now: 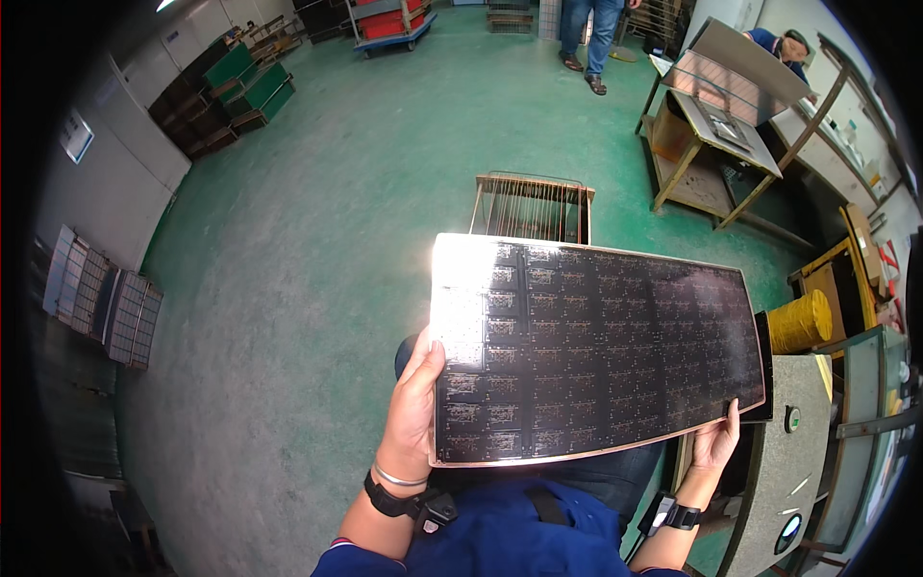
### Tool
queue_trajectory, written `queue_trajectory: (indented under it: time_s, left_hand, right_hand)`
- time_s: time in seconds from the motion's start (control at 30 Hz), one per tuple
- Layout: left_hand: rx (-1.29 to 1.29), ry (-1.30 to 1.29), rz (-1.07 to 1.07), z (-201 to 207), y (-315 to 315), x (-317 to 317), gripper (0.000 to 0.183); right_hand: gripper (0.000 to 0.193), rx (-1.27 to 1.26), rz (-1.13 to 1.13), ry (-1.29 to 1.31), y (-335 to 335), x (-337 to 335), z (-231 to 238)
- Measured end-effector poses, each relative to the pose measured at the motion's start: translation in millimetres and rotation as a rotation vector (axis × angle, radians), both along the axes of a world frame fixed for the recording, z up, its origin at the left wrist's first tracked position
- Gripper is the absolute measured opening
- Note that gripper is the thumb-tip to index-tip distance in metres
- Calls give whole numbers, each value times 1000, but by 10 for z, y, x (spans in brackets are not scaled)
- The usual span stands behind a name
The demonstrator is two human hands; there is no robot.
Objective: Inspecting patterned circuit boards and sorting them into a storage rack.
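A large black printed circuit board panel (601, 356) spans the space in front of me, tilted up, with rows of repeated circuit patterns across its face. Bright glare washes out its upper left corner. My left hand (413, 399) grips the left edge, thumb on the face and the other fingers hidden behind. Near the lower right corner, my right hand (716, 440) is closed on the bottom edge, its thumb also on the face. Just beyond the panel, a wire rack (534, 204) with many thin upright bars stands on the floor, its near part hidden by the panel.
A grey speckled worktop (784, 462) with round gauges lies close on my right, by a yellow roll (801, 322). Farther right stands a metal-framed table (721, 144). A person in jeans (591, 38) stands ahead; a cart (394, 34) and racks (106, 298) are leftward.
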State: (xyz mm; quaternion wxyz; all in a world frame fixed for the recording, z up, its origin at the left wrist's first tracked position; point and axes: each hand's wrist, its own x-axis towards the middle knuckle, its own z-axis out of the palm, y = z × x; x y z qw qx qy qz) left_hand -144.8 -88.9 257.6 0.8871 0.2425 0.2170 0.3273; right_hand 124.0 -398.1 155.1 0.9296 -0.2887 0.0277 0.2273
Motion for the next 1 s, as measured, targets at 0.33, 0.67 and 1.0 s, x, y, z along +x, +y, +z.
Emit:
queue_trajectory:
  time_s: [0.33, 0.67, 1.0]
  left_hand:
    - [-30, -27, 2, -61, 14, 6, 40]
    - [-33, -12, 12, -124, 41, -21, 40]
    - [147, 78, -1, -108, 128, -202, 30]
  right_hand:
    - [32, -51, -32, -1, 15, -27, 23]
    - [32, -95, -14, -10, 9, 7, 3]
    - [31, -82, 4, -24, 24, -27, 2]
